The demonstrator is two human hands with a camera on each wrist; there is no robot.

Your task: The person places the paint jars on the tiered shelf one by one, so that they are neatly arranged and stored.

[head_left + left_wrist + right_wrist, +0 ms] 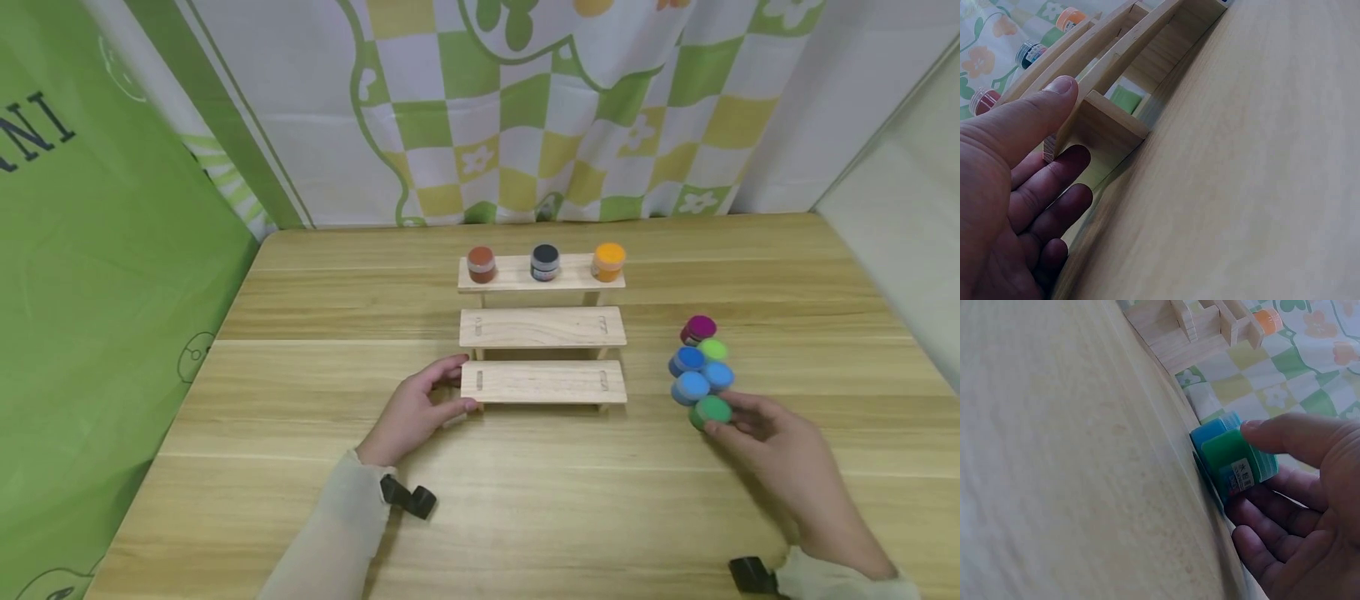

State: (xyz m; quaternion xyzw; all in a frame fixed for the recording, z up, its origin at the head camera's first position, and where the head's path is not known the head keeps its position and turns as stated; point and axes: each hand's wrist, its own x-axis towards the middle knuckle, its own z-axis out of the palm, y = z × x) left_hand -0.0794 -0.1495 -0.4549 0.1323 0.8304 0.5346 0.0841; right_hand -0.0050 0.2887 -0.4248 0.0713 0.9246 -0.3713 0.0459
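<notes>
Tabletop (562, 492), woodgrained, before checkered curtain (517, 158), left grip (415, 408) half-closed on lowest shelf (543, 382), right grip (787, 454) half-closed on green jar (711, 410)

Left hand (1000, 187) around one end of a tiered wooden stand (1125, 55), three small jars (1030, 55) on its farthest tier.

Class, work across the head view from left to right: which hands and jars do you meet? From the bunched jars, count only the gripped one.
Left hand, brown jar, black jar, orange jar, green jar, right hand.
</notes>
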